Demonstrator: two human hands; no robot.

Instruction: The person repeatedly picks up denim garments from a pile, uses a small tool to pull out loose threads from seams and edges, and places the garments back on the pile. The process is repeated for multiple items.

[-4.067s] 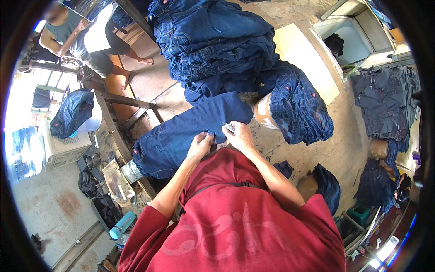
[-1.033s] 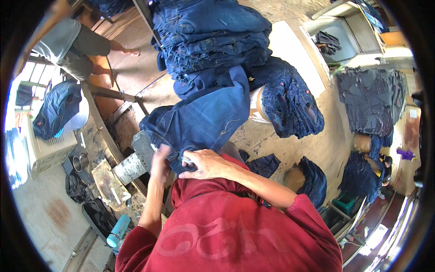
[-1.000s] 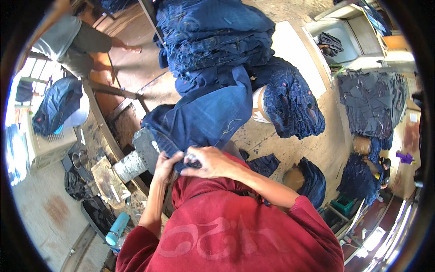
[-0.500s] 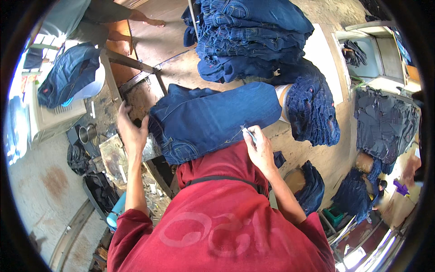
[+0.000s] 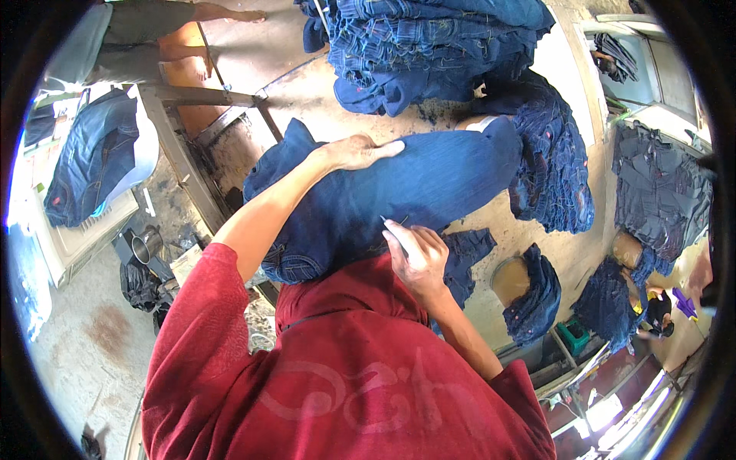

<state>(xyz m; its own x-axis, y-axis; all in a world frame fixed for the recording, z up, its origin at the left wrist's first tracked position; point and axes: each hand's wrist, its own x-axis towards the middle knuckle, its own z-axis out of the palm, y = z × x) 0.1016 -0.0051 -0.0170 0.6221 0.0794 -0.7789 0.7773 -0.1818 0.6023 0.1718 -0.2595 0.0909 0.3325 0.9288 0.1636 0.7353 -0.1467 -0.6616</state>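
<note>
A pair of dark blue jeans (image 5: 429,169) lies folded lengthwise across my lap and over the stand in front of me. My left hand (image 5: 354,153) is on the far edge of the jeans, its thumb stretched along the cloth and its other fingers curled over the edge, partly hidden. Close to the near edge, my right hand (image 5: 420,257) is closed around a small pointed tool (image 5: 386,221). Only the thin tip of that tool shows; its kind cannot be made out. A loose thread hangs near it.
Stacked jeans (image 5: 437,54) rise high beyond my lap. More jeans (image 5: 548,161) drape at the right end. Dark garments (image 5: 659,188) lie far right, and a metal cup (image 5: 146,245) stands at left. A wooden frame (image 5: 192,96) and another person's bare foot (image 5: 249,15) are at upper left.
My left hand has moved from beside the waist end onto the far edge of the jeans. The right hand has shifted slightly left and nearer. The jeans' right end has shifted farther right.
</note>
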